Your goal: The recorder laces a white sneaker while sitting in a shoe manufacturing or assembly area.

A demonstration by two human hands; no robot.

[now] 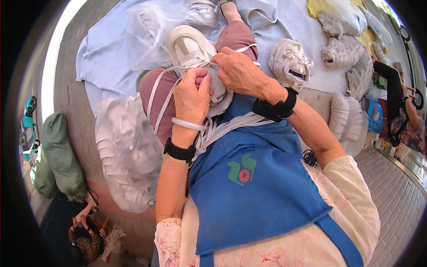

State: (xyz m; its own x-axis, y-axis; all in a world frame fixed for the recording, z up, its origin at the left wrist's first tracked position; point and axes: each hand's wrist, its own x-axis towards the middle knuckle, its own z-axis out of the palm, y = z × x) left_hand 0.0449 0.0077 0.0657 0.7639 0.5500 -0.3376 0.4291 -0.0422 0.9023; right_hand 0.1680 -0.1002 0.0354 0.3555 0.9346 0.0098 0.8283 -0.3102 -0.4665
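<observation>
A white and grey sneaker rests on my lap, its toe pointing away from me. My left hand is closed beside its tongue, thumb and fingers pinching a white shoelace that loops down over my left thigh. From the right, my right hand bends over the shoe's side, its fingertips pinched at the eyelets on the lace; the exact grip is partly hidden. A bundle of loose white laces lies across the blue apron on my lap.
Another white sneaker stands on the pale blue cloth at right. Bags of shoes surround me: a clear bag at left, wrapped stacks at right. Green sacks lie far left. Other people sit at lower left and far right.
</observation>
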